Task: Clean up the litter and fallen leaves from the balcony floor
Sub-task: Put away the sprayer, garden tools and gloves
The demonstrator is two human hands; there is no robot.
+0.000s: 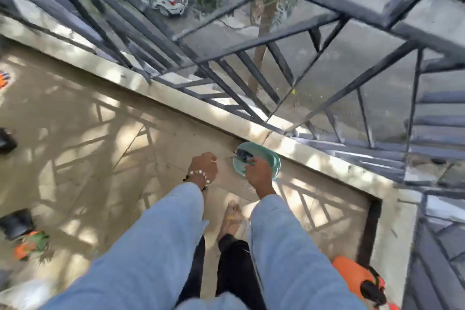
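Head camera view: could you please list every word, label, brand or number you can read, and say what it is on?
None can be read.
Teal container gripped by the right hand: no legible label.
White car below: too small and blurred for any plate or badge.
Orange object: no text shows.

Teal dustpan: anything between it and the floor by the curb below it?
Nothing visible. The right hand grips the teal dustpan above the tiled floor beside the low curb under the railing. The left hand, curled, sits to its left, not underneath.
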